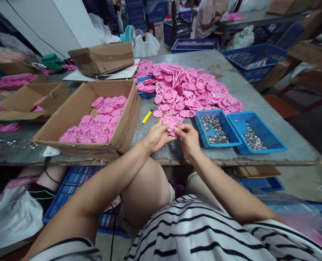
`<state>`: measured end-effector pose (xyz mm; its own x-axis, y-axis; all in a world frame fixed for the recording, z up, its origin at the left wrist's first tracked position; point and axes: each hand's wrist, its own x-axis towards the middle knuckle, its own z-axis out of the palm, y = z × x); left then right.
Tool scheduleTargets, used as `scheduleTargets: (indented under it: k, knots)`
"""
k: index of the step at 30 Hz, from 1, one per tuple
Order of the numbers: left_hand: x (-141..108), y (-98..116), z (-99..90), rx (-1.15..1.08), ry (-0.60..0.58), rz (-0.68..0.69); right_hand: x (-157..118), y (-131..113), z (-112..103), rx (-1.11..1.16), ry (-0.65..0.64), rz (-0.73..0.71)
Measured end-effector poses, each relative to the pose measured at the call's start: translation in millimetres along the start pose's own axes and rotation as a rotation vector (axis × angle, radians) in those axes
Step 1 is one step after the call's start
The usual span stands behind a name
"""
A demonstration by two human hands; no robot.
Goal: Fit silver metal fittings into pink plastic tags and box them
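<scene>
My left hand [156, 137] is closed round the left side of a pink scalloped piece [169, 124], which it holds above the table's front edge. The thumb and fingertips of my right hand [189, 139] pinch the right edge of the same piece. Whether a small metal part is between those fingertips is too small to tell. Right of my hands stand two blue trays of small metal parts, a nearer one [217, 145] and a farther right one [275, 149]. Behind my hands lies a large heap of pink pieces [190, 87].
A cardboard box [65, 108] with rows of pink pieces stands on the left. A yellow-handled tool [147, 117] lies between box and heap. Another cardboard box [103, 58] is behind. A person [205, 20] sits at a far table; someone's leg shows at lower left.
</scene>
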<state>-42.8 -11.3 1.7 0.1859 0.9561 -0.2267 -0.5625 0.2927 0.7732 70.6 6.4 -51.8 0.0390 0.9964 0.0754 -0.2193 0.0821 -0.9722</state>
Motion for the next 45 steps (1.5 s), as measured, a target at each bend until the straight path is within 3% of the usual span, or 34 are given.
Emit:
scheduleTargets:
  k: [3, 6, 8, 10, 13, 15, 17, 27, 45]
  knots:
    - [0.4, 1.8, -0.6, -0.003, 0.015, -0.006, 8.0, -5.1, -10.8, -0.028, -0.025, -0.051]
    - [0.4, 3.1, -1.3, 0.014, 0.019, -0.024, 32.5, -19.1, -46.3, -0.182, 0.077, -0.165]
    - [0.1, 3.8, -1.8, 0.027, 0.007, -0.03, 53.2, -30.6, -79.6, -0.44, 0.169, -0.173]
    - [-0.3, 4.2, -2.1, 0.031, -0.002, -0.03, 69.6, -39.7, -110.3, -0.82, 0.183, -0.078]
    - [-0.8, 4.4, -1.8, 0.047, -0.006, -0.028, 76.1, -43.7, -135.1, -1.36, -0.071, 0.144]
    - [-1.0, 4.2, -1.4, 0.079, -0.009, -0.027, 71.0, -40.9, -136.5, -1.555, -0.235, 0.234]
    - [-1.5, 4.1, -1.1, 0.103, -0.007, -0.027, 64.3, -37.3, -132.3, -1.646, -0.288, 0.255]
    - [-3.8, 4.2, -1.6, 0.157, 0.023, 0.008, 54.7, -37.4, -132.1, -1.635, -0.115, 0.135]
    - [0.0, 2.7, -7.2, 0.162, -0.029, -0.087, 68.4, -41.4, -144.5, -1.116, 0.089, -0.005]
